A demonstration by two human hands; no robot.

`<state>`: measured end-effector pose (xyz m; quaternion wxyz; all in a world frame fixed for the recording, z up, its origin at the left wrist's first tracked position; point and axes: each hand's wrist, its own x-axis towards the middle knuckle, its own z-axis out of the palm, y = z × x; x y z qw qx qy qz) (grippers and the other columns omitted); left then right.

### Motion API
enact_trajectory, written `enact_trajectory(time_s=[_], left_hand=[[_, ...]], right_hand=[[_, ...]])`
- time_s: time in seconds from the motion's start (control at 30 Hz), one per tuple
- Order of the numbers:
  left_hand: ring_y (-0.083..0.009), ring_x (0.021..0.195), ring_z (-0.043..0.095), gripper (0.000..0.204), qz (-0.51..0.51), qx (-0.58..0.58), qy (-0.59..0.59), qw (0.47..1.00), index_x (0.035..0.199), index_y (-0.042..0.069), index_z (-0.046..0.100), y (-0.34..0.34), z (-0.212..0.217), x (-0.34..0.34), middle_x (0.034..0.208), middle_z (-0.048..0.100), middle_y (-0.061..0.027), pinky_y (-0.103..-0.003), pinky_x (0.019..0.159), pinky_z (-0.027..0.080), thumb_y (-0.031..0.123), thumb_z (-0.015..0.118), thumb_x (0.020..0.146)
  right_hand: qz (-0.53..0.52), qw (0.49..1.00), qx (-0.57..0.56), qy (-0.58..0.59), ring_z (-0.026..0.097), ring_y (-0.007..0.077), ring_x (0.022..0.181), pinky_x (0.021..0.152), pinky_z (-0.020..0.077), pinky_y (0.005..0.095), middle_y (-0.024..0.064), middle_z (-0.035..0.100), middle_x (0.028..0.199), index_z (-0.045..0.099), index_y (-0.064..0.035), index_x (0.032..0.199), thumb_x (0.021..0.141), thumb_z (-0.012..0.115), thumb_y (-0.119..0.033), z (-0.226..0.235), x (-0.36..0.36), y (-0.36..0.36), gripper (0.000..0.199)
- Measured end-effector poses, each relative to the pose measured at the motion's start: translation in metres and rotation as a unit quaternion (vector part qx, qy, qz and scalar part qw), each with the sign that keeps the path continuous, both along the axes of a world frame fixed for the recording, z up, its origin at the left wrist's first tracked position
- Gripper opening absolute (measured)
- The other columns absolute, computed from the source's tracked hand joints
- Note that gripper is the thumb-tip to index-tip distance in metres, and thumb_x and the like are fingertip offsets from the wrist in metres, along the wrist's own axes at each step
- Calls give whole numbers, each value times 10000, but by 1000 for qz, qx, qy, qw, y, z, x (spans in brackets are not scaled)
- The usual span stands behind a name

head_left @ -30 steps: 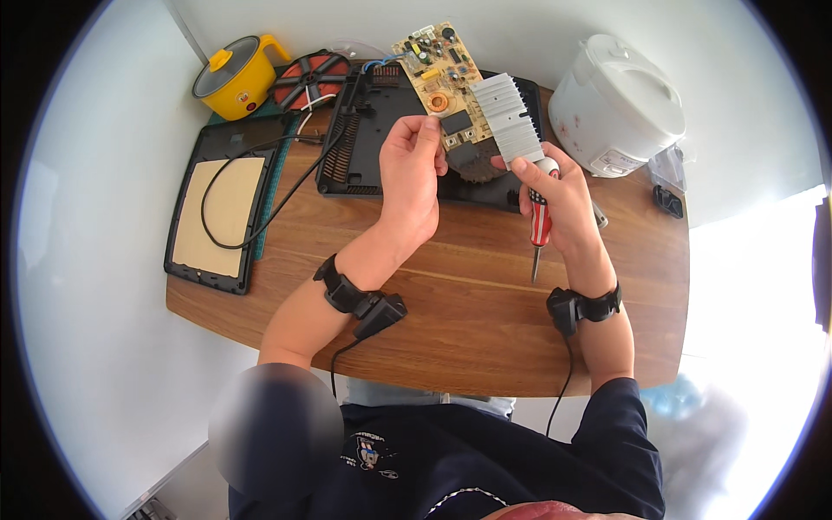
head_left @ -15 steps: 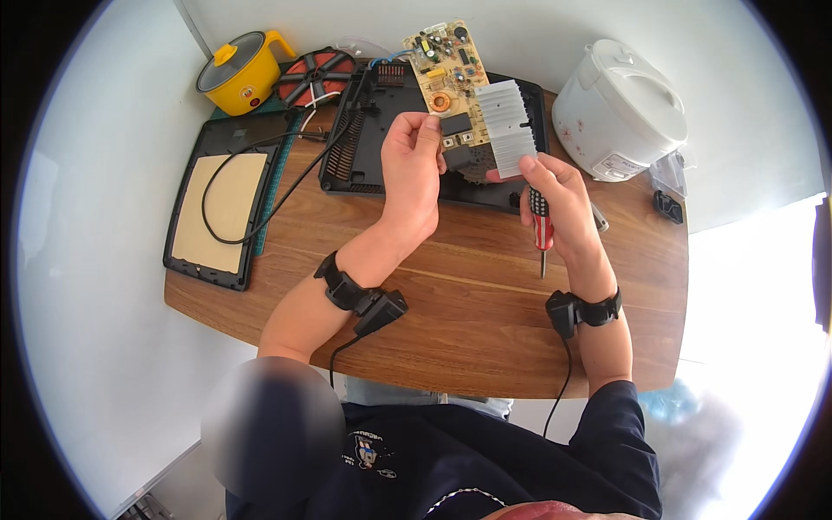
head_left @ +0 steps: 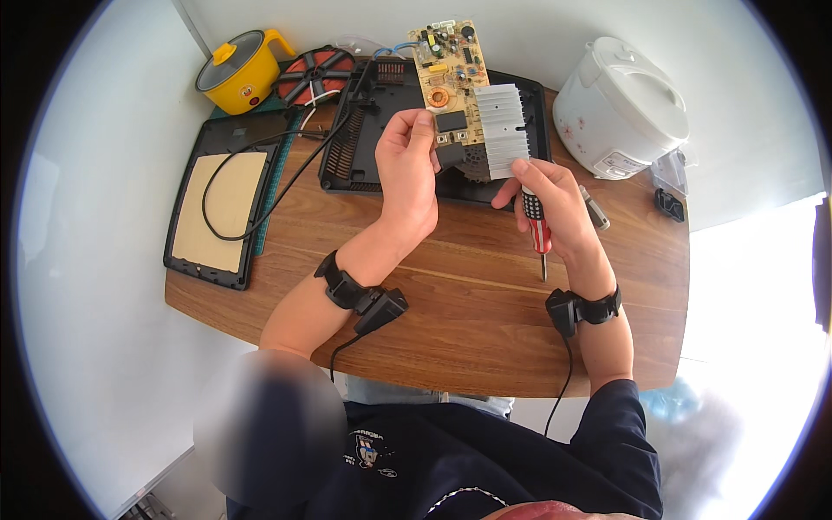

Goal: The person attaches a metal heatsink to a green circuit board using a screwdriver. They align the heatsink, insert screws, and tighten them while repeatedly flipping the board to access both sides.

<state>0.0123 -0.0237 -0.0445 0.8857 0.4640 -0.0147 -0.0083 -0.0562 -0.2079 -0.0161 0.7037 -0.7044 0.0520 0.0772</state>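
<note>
Above a black plastic housing (head_left: 360,130) I hold up a tan circuit board (head_left: 446,74) with a copper coil and small parts on it. My left hand (head_left: 407,169) pinches the board's lower left edge between thumb and fingers. A silver finned heat sink (head_left: 503,130) sits along the board's right side. At its lower end is my right hand (head_left: 555,199), thumb against the metal. That same hand is closed around a screwdriver (head_left: 539,232) with a red, white and black handle, its shaft pointing toward me. Blue wires (head_left: 390,50) run from the board's upper left.
On the left lie a black-framed panel (head_left: 221,208) and a black cable (head_left: 260,232). Behind them are a yellow pot (head_left: 238,78) and a red-and-black coil disc (head_left: 316,78). A white rice cooker (head_left: 620,108) stands right. A grey tool (head_left: 594,211) lies beside my right hand.
The board and heat sink have turned slightly and stand more upright. My right hand has shifted a little left, and its fingers have loosened under the heat sink.
</note>
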Motion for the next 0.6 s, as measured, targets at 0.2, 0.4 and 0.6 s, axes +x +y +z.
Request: enact_trajectory(time_s=[0.2,0.4,0.6], left_hand=[[9,644,468,161,-2,1,-8,1000,1025,98,616,1,-6,3,804,597,76,-188,558,357,224,544,1093],[-1,647,423,161,10,6,-9,1000,1004,96,623,1,-3,2,798,561,80,-190,563,341,216,554,1086],[-15,655,399,143,7,5,-6,1000,996,73,611,2,1,0,802,538,66,-210,568,332,175,558,1080]], right_hand=[[0,1000,5,1,560,89,515,449,416,223,130,742,830,710,22,1099,1024,617,-384,-2,0,1,424],[-4,1000,18,6,559,77,516,453,430,217,125,742,833,708,17,1122,1023,623,-368,-1,0,2,405],[-7,999,32,5,561,74,512,453,433,214,114,738,828,702,-1,1134,1024,627,-358,-5,1,2,381]])
